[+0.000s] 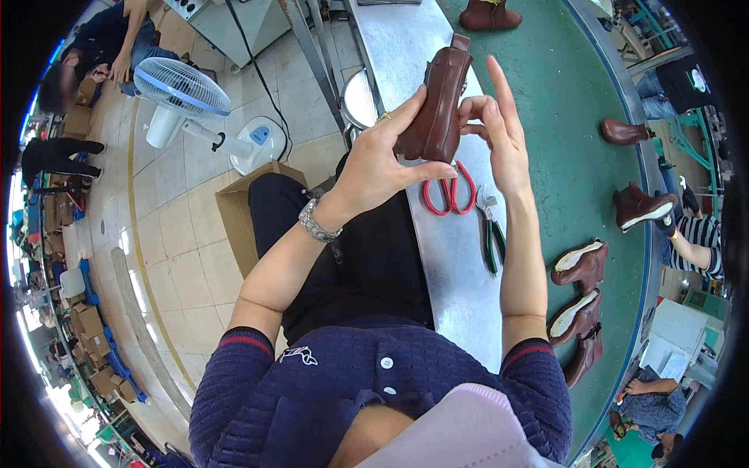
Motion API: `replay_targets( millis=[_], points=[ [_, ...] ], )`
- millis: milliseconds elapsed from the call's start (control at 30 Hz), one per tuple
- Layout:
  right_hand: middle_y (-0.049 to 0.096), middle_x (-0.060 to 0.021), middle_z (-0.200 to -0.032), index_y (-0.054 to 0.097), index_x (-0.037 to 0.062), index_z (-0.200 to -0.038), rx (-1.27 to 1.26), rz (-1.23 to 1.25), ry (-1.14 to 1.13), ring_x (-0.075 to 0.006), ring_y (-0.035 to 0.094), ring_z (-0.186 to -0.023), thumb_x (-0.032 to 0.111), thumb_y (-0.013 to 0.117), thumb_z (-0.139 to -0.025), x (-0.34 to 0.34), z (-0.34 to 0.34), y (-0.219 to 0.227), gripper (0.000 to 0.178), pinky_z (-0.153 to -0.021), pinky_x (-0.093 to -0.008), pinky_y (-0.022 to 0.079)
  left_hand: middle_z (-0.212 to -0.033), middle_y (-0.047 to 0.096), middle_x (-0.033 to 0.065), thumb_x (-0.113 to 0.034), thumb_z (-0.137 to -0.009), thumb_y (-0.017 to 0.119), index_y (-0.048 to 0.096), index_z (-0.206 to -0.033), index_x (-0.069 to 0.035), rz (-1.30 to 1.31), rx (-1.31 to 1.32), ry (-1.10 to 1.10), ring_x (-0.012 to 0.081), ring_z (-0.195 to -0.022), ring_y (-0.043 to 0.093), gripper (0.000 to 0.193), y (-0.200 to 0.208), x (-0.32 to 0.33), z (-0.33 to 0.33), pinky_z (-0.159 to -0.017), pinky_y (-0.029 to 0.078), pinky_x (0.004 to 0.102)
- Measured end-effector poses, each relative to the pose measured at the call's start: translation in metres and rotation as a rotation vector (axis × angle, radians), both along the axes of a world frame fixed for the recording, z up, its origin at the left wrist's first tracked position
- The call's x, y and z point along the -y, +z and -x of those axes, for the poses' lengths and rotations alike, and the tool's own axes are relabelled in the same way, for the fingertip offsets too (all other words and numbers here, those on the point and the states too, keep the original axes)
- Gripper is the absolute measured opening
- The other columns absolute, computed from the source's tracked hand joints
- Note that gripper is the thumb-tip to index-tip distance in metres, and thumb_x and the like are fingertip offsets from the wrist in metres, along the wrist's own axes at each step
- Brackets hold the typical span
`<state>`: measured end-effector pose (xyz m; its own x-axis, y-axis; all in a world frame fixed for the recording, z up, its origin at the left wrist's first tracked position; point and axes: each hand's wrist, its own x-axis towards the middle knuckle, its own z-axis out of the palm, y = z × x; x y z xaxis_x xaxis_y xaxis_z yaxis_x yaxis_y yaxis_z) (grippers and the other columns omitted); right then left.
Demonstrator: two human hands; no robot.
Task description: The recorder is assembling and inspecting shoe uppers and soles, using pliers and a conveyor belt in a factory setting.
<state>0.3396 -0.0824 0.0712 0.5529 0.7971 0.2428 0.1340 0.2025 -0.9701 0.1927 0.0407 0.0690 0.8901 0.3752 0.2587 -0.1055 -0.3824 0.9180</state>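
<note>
A brown leather ankle boot (438, 105) is held up over the metal ledge, its pull tab at the top. My left hand (382, 160) grips its lower part from the left, thumb across the near end. On the boot's other side, my right hand (499, 132) has its index finger stretched up and other fingers bent close to the leather; whether they touch it I cannot tell. Below the boot lie red-handled scissors (451, 196), their blades hidden. Beside them, close to my right forearm, rest green-handled cutting pliers (490, 232).
The metal ledge (460, 292) borders a green conveyor belt (546, 156) carrying several brown boots (577, 312). Across it, a person in striped sleeves (700, 248) reaches to a boot (641, 207). A fan (183, 90) and a cardboard box (234, 218) stand on the left.
</note>
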Motion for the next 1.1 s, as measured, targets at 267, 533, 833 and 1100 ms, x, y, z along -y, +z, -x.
replay_targets(
  millis=[267,533,833,1100],
  points=[
    [0.053,-0.0092,-0.111,0.048,0.0029,-0.132,-0.017,-0.025,-0.106,-0.0153,0.051,-0.101,0.029,0.041,-0.098,0.017,0.030,-0.019,0.043,-0.089,-0.0310,0.043,-0.129,0.050,0.0201,-0.039,-0.062,0.083,0.032,-0.139,0.002,-0.025,0.045,0.007,0.0246,-0.114,0.055,0.101,-0.003,0.006,0.009,-0.096,0.043,0.0328],
    [0.052,-0.0189,-0.124,0.045,-0.0018,-0.132,0.233,0.212,-0.331,-0.0254,0.054,-0.111,0.019,0.071,-0.078,0.020,0.069,0.008,0.064,-0.089,-0.0339,0.046,-0.132,0.048,0.0189,-0.028,-0.062,0.084,0.034,-0.139,-0.002,-0.064,0.041,0.057,0.0249,-0.116,0.054,0.095,-0.009,0.018,0.010,-0.095,0.044,0.0324],
    [0.057,-0.0222,-0.121,0.057,-0.0024,-0.120,0.243,0.165,-0.370,-0.0251,0.059,-0.109,0.012,0.069,-0.078,0.012,0.073,0.003,0.046,-0.091,-0.0323,0.045,-0.125,0.054,0.0188,-0.026,-0.062,0.084,0.038,-0.137,-0.002,-0.102,0.070,0.075,0.0240,-0.109,0.058,0.092,-0.011,0.004,0.011,-0.092,0.045,0.0322],
    [0.040,-0.0194,-0.139,0.034,0.0057,-0.140,0.138,0.103,-0.162,-0.0282,0.041,-0.128,0.020,0.073,-0.074,0.035,0.051,-0.044,0.077,-0.104,-0.0348,0.033,-0.130,0.051,0.0141,-0.020,-0.064,0.084,0.034,-0.139,-0.001,0.120,0.080,-0.098,0.0186,-0.114,0.053,0.092,-0.015,-0.007,0.009,-0.094,0.043,0.0315]
  ],
)
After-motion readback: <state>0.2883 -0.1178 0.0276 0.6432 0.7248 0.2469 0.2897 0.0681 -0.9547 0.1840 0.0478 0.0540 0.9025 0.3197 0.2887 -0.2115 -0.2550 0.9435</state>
